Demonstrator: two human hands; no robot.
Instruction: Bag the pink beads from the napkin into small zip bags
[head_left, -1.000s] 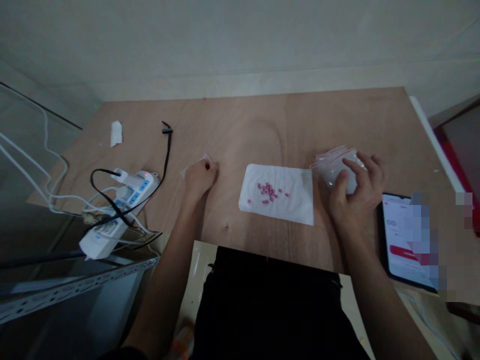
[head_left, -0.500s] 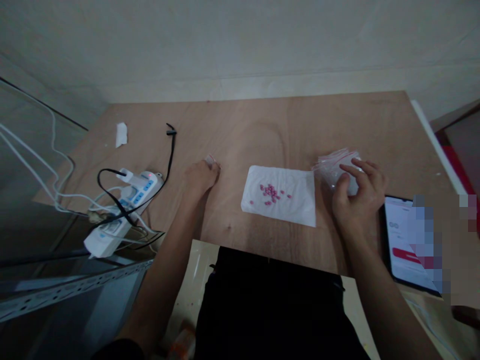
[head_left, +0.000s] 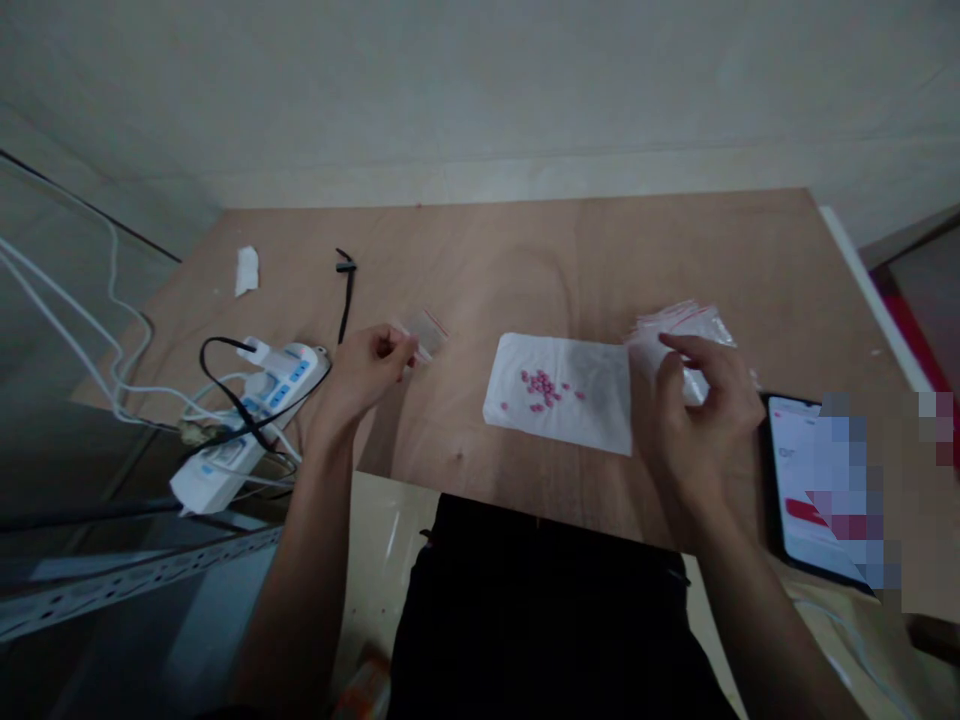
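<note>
My left hand [head_left: 369, 368] is closed in a pinch at the left of the table. Between its fingertips is the near edge of a small clear zip bag [head_left: 427, 332] with a red strip along its top. My right hand [head_left: 701, 405] is over a pile of clear zip bags [head_left: 694, 318], partly covering it. Its thumb and forefinger tips are brought together; whatever is between them, if anything, cannot be made out. Between the hands lies a white sheet [head_left: 592, 400], with several small pink pieces [head_left: 544, 387] clustered on it.
A white power strip [head_left: 217, 470] with tangled cables lies at the left edge. A black strap [head_left: 346, 290] and a white scrap [head_left: 247, 270] are behind it. A phone [head_left: 806, 470] with its screen lit rests right of my right hand. A wall closes off the back.
My left hand has drawn back to the left and turned, bringing more of the small bag into view. The thumb and forefinger of my right hand have closed together over the bag pile.
</note>
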